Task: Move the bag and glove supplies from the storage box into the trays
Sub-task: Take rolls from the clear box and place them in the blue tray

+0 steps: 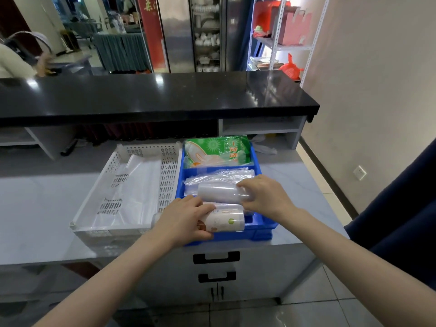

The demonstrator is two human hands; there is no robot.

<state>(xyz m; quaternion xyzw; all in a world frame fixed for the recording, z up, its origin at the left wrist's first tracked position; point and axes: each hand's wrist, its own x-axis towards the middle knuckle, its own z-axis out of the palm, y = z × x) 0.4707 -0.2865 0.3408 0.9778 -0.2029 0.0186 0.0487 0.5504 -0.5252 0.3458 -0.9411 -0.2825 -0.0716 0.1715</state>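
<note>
A blue divided tray sits on the counter, right of a white perforated storage box. My right hand grips a clear roll of plastic bags over the tray's middle compartment. At the tray's near compartment my left hand holds a printed roll of bags. A green pack of disposable gloves lies in the far compartment. Flat clear bags lie under the clear roll. Inside the white box, a clear plastic sheet lines the bottom.
A raised black countertop runs behind the trays, with open white shelves beneath it. The grey counter stretches left. Drawer handles sit below the front edge. A person leans over at the far left.
</note>
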